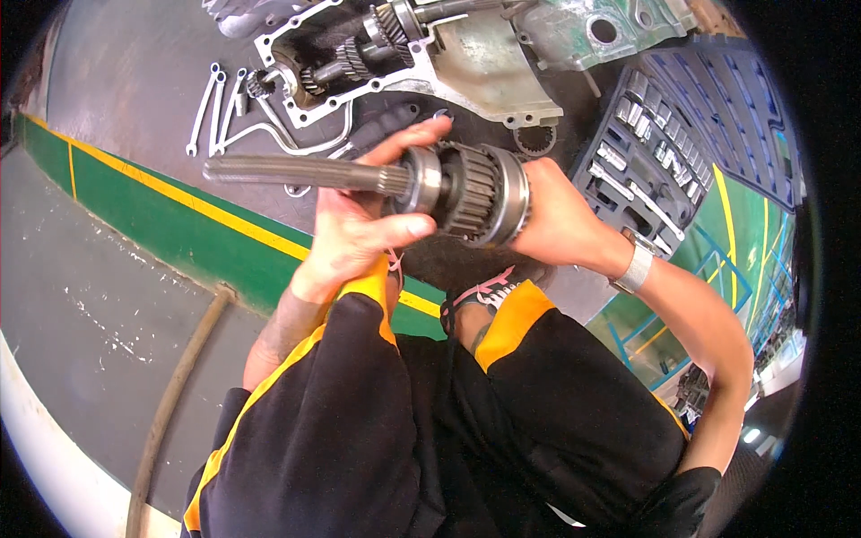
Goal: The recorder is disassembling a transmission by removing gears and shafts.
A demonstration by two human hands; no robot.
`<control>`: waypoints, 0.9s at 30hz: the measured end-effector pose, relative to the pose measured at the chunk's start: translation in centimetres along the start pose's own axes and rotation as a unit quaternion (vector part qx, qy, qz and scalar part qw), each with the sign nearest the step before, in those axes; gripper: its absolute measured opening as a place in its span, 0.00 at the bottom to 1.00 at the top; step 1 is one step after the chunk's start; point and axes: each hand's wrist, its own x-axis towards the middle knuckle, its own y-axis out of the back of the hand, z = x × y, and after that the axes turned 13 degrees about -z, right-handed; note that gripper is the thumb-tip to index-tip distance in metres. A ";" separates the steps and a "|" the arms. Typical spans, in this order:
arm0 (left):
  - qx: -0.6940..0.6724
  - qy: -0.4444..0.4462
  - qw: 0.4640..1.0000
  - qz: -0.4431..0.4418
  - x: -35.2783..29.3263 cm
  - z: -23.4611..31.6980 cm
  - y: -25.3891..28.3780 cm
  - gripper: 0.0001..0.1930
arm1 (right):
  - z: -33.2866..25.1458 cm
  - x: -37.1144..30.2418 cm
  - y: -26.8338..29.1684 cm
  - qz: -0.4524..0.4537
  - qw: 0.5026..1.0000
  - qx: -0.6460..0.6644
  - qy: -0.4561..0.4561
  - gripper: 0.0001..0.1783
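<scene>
A metal gear shaft (475, 193) lies roughly level in front of me, held up between my two hands. Its long splined end points left, with a bearing ring and a wide toothed gear further right. Beneath the shaft, my left hand (345, 233) cradles it near the bearing ring, thumb on the near side and fingers on the far side. My right hand (560, 220) grips the right end beside the wide gear; the shaft's end there is hidden in it. Beyond them sits an opened gearbox housing (471, 67) with more gear shafts inside.
Several wrenches (217, 112) lie on the dark bench at the far left, near a black-handled tool (384, 130). A loose toothed ring (535, 139) rests by the housing. On the right stands an open socket set case (650, 148). A hose (184, 386) runs along the lower left.
</scene>
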 end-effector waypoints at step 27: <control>0.720 -0.052 0.691 -0.028 -0.3 9.9 16.6 0.20 | -11.3 15.5 6.4 -0.019 0.888 -0.458 0.024 0.07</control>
